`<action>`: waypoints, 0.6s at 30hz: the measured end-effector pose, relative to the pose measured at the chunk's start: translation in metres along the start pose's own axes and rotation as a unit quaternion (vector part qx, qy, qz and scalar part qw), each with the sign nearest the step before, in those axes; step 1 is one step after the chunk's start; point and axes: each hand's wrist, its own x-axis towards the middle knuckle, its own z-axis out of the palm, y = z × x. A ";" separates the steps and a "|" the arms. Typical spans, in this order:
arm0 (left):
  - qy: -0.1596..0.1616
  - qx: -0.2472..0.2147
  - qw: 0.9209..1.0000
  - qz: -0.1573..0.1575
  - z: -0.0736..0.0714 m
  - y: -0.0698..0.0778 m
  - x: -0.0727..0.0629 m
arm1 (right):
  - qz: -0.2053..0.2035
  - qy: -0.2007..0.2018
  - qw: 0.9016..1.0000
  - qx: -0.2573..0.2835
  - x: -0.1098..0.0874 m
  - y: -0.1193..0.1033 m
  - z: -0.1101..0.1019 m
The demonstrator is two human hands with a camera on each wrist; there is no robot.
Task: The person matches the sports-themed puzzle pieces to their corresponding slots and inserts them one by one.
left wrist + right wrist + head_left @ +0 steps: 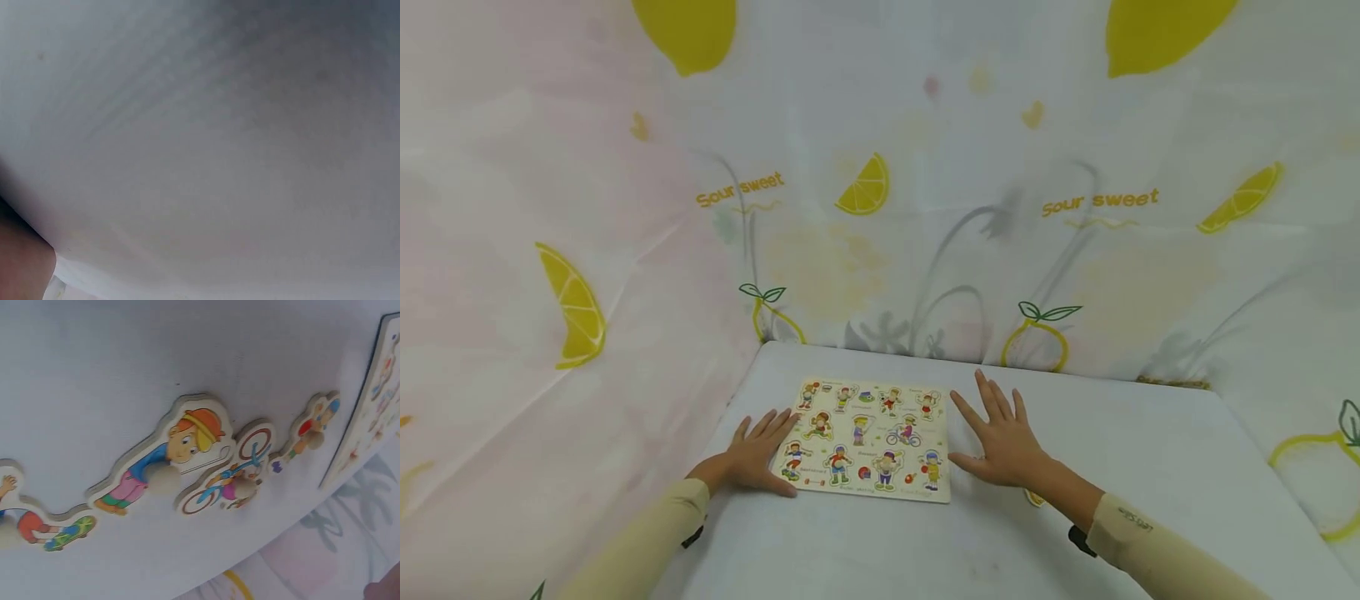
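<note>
A wooden puzzle board (pixel 857 490) printed with small sports figures lies flat on the white table. My left hand (pixel 756 454) is spread along its left side, fingertips and thumb at the edge. To the right of the board, my right hand (pixel 1006 446) has its fingers spread and holds nothing. Knobbed puzzle pieces lie in a row in the right wrist view: a skateboarder (pixel 53 531), a golfer (pixel 181 447), a cyclist (pixel 234 481) and a ball player (pixel 306 434). In the head view, my right wrist mostly hides one piece (pixel 1033 497).
The white tabletop (pixel 880 550) extends in front of the board and to its right. A lemon-print cloth (pixel 910 275) hangs behind the table and along both sides. The left wrist view shows mostly blurred white surface, with some skin (pixel 22 262) in the lower corner.
</note>
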 end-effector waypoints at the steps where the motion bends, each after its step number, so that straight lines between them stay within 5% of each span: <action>1: 0.001 0.001 1.000 0.001 0.000 -0.001 0.002 | 0.003 -0.001 1.000 0.001 -0.002 0.003 -0.002; 11: 0.019 0.007 1.000 0.004 -0.003 -0.008 -0.001 | 0.026 0.001 1.000 -0.011 -0.021 0.017 -0.008; 18: -0.001 0.002 1.000 0.011 -0.004 -0.001 0.002 | 0.028 0.018 0.999 0.011 -0.057 0.026 -0.008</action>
